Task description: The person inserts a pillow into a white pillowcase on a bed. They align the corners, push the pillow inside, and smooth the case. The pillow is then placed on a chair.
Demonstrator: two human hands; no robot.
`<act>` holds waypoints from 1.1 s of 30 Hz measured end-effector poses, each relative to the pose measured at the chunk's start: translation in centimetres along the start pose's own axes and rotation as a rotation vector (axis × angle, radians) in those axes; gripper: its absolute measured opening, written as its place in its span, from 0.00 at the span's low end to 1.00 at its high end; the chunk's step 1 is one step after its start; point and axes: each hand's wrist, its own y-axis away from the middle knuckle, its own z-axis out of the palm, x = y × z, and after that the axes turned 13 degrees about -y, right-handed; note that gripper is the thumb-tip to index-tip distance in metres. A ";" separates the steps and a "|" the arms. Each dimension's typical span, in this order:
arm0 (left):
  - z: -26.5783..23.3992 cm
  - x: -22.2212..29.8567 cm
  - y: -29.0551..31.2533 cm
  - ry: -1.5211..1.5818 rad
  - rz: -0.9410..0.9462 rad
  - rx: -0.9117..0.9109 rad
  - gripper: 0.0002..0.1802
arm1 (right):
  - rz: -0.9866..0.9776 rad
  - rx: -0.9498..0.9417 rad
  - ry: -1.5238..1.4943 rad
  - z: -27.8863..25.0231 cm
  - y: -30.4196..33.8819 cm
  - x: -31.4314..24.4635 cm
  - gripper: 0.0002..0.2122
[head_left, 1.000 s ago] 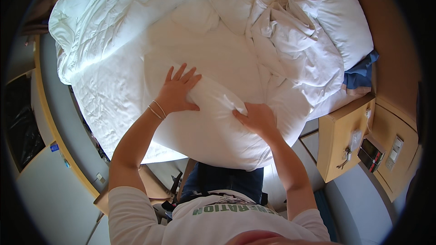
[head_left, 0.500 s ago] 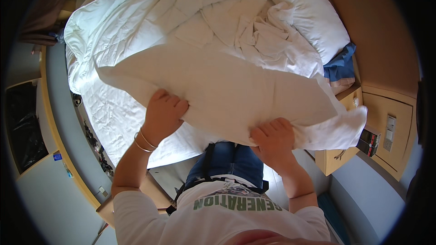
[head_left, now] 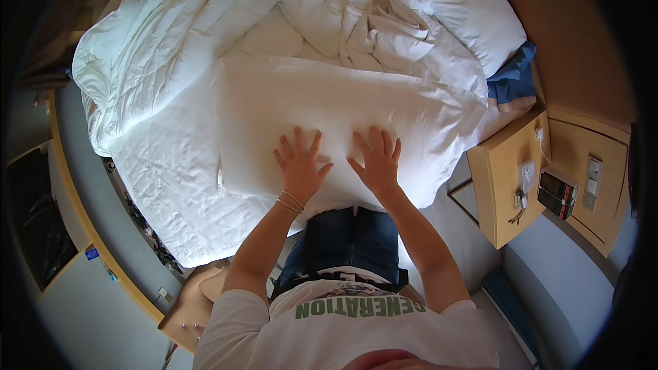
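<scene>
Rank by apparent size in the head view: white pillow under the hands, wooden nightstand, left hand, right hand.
1. White pillow
2. Wooden nightstand
3. Left hand and right hand: too alike to rank

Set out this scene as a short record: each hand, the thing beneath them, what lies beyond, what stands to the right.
Left hand: fingers spread, thin pale bracelets at wrist
Right hand: fingers spread
Beneath both: flat, white, rectangular, fabric-covered pillow
Beyond: rumpled white fabric duvet
To the right: boxy light-brown wooden bedside cabinet

White pillow (head_left: 337, 113) lowered flat onto bed (head_left: 161, 178), left fingers (head_left: 299, 142) and right fingers (head_left: 375, 140) uncurled, spread
</scene>
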 end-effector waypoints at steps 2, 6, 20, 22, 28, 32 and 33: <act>1.8 0.2 -1.5 -0.002 0.006 0.050 0.39 | 0.035 0.018 0.102 1.3 -1.5 0.8 0.29; 6.5 -0.4 -3.8 -0.073 0.028 0.162 0.38 | 0.194 -0.215 0.105 4.1 -3.0 2.4 0.30; 12.4 -0.4 -10.6 -0.060 0.021 0.041 0.40 | 0.163 -0.185 -0.085 6.5 -8.7 4.6 0.29; 11.6 -0.3 -10.2 -0.071 0.031 0.058 0.41 | 0.181 -0.171 -0.105 5.7 -8.2 4.1 0.29; 7.8 -0.4 -7.5 -0.146 -0.009 -0.088 0.42 | 0.148 0.234 -0.150 1.4 -2.0 5.1 0.30; 5.9 0.0 -5.4 -0.112 0.018 0.045 0.41 | 0.724 0.733 -0.194 0.0 5.8 9.3 0.46; 5.8 0.1 -4.9 0.010 0.026 0.046 0.40 | 1.003 0.656 -0.421 -0.2 8.0 10.7 0.51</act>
